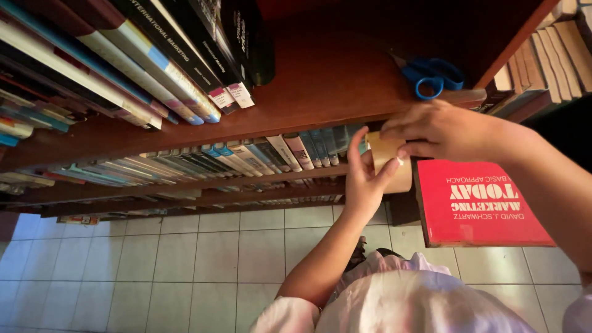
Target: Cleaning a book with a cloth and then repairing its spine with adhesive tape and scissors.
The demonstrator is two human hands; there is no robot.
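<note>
Before the bookshelf (pixel 296 117), left hand (pixel 365 179) gripping tape roll (pixel 390 161), right hand (pixel 441 128) pinching its edge (fingers closed).

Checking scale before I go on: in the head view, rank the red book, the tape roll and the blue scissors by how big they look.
1. red book, clearly largest.
2. tape roll, partly hidden by both hands.
3. blue scissors, smallest, though it lies farther back on the shelf, so its place below the tape is unsure.
</note>
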